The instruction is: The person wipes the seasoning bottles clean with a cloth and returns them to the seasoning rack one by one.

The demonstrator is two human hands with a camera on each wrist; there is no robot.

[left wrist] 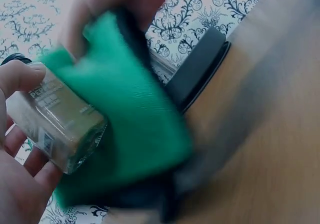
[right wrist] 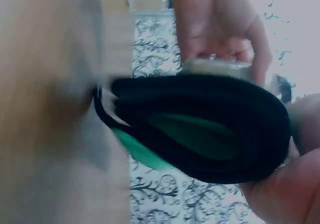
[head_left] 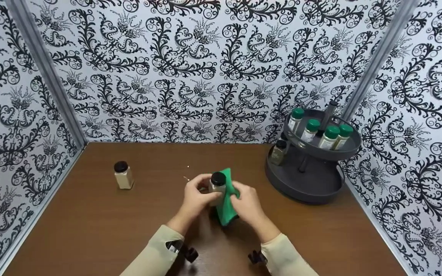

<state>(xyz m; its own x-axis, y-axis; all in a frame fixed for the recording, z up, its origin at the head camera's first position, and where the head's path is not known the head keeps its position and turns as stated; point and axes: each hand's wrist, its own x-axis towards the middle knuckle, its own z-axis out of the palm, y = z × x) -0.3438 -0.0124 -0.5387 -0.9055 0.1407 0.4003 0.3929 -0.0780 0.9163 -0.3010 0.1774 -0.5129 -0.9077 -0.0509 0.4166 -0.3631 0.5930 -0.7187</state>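
Left hand (head_left: 196, 196): thumb and fingers are curled round a jar (head_left: 217, 186), gripping its body. Right hand (head_left: 248, 202): fingers are bent and pinch a cloth (head_left: 226, 210); the exact placing of its fingertips is partly hidden.

The jar is at the centre of the frame, slightly below the middle, black cap uppermost and roughly upright. The left wrist view shows its underside, clear of the surface (head_left: 90, 230), and a printed label, lettering partly blurred. The cloth is green with a black edge and stands just to the right of the jar, between the hands; contact along the jar's side cannot be confirmed. In the right wrist view the cloth is folded over in a loop.

A second jar (head_left: 124, 178), also black-capped with pale contents, stands upright at left of the frame, well apart from the hands. A two-tier rack (head_left: 317, 179) stands at right. Its upper tier carries four green-capped jars (head_left: 328, 138); a dark-capped jar (head_left: 278, 154) stands at the left of the lower tier. Small white specks (head_left: 186, 178) lie on the surface, just beyond the left hand. Patterned walls (head_left: 186, 65) enclose the surface at back and sides.
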